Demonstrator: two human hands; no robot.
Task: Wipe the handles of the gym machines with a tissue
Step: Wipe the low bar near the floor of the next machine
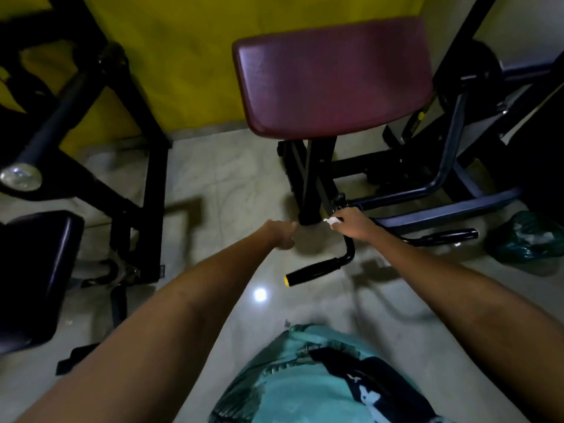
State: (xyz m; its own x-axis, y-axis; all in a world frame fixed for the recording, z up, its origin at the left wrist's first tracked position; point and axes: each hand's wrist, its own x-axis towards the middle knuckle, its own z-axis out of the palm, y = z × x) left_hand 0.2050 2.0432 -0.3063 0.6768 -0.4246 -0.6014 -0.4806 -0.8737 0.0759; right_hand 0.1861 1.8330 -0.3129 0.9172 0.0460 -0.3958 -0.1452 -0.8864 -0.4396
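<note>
The right grip point(351, 222) squeezes the white tissue point(332, 221) around the bent bar above the black handle point(317, 269), the left grip point(282, 235) looks loosely curled and empty, and the thin tissue might rip from rubbing

My 2 bare arms stretch forward and down. My right hand point(351, 222) curls its fingers point(337, 216) round a crumpled white tissue point(331, 221). My left hand point(282, 235) hangs just beside it, loosely curled, holding nothing.
</note>
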